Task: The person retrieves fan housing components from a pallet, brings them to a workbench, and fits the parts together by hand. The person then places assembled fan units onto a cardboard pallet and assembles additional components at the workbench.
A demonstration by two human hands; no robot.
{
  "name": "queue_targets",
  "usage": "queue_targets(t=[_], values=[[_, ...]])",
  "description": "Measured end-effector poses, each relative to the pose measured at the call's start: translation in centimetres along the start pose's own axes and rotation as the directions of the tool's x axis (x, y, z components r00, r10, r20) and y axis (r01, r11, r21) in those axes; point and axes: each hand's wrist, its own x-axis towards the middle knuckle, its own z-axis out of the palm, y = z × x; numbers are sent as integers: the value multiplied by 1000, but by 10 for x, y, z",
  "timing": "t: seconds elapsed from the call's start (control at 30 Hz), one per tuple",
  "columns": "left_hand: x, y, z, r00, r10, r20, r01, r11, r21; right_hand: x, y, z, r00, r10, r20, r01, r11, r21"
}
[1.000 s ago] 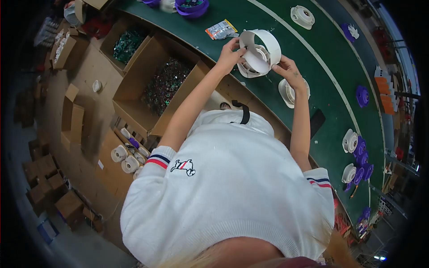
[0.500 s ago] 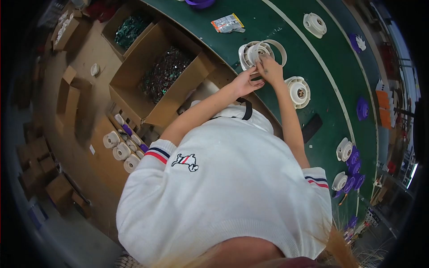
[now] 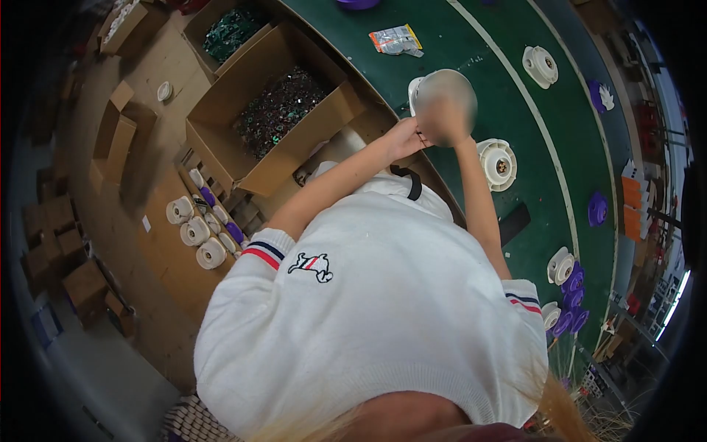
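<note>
My left hand [image 3: 403, 140] is beside the near edge of the green table, its fingers curled in close to my right hand. A thin dark thing shows at its fingertips, too small to name. Over the table, my right hand [image 3: 451, 121] is lost in a round blurred patch, so its fingers and anything in them are hidden. Behind that patch, the edge of a white round plastic housing [image 3: 414, 94] shows. Another white round housing [image 3: 498, 166], with brass-coloured parts at its centre, lies on the table just right of my right wrist.
An open cardboard box [image 3: 213, 151] of small dark and green parts stands left of the table. A plastic packet [image 3: 396, 40], a white housing [image 3: 540, 67], a flat black object [image 3: 514, 223] and purple parts [image 3: 597, 209] lie on the table. More white rolls [image 3: 195, 230] lie at lower left.
The view has shifted slightly. Half a second ago a white ring stood tilted at the housing, with my right fingers on it; blur now covers that spot. My left hand stays close by.
</note>
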Motion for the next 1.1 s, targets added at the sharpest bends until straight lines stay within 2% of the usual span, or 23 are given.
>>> queue_targets(t=[0.3, 0.4, 0.47, 0.5, 0.53, 0.57, 0.6, 0.67, 0.7, 0.77, 0.8, 0.83, 0.87, 0.9, 0.97, 1.03, 1.07, 1.1], values=[[-4, 1, -1, 999, -14, -36, 14, 1000, 10, 0, 3, 14, 1000, -21, -13, 21, 999, -43], [-8, 2, -2, 1000, -7, -29, 8, 999, 45, -1, 1, 15, 999, -23, -49, 23, 1000, -4], [-11, 5, -2, 997, -13, -72, 25, 984, 175, -2, 0, 11, 992, -78, -99, 77, 997, -14], [-14, 7, -1, 997, -12, -73, 24, 984, 176, -2, 0, 7, 980, -132, -151, 129, 991, -30], [-18, 12, -1, 980, 7, -198, 47, 962, 268, -5, 2, 0, 979, -135, -154, 131, 991, -31], [-20, 17, 2, 948, 42, -317, 77, 933, 352, -9, -2, -19, 940, -107, -325, 114, 993, 5], [-17, 22, 4, 949, 50, -313, 67, 934, 351, -10, -2, -31, 872, -73, -484, 107, 993, 43], [-11, 34, 5, 901, 233, -367, -29, 874, 485, -10, 25, -36, 822, 242, -516, -51, 933, 356], [-10, 39, 10, 899, 240, -367, -36, 874, 485, -8, 35, -40, 789, 488, -375, -271, 822, 501], [0, 49, 27, 919, 328, -220, -124, 769, 626, 3, 100, 2, 810, 577, -102, -352, 617, 704], [19, 50, 20, 899, 402, -171, -167, 677, 716, 3, 94, -1, 817, 568, -102, -344, 621, 704], [34, 45, 13, 890, 421, -175, -179, 676, 714, 0, 86, -2, 786, 587, 196, -487, 391, 781], [39, 45, 13, 918, 361, -164, -166, 727, 667, 0, 75, -4, 711, 511, 483, -628, 155, 762], [43, 48, 10, 938, 311, -150, -157, 771, 618, 0, 79, 8, 697, 525, 489, -645, 162, 747], [68, 37, -23, 863, 488, -132, -278, 677, 682, -3, 71, 12, 736, 490, 467, -589, 124, 798], [76, 32, -42, 765, 624, -162, -242, 511, 825, -9, 46, 6, 768, 466, 439, -518, 51, 854], [62, 30, -35, 647, 738, -193, -109, 340, 934, -7, 61, 26, 819, 395, 417, -443, -29, 896], [48, 26, -22, 520, 833, -189, 68, 180, 981, -7, 65, 36, 866, 331, 375, -385, -38, 922]])
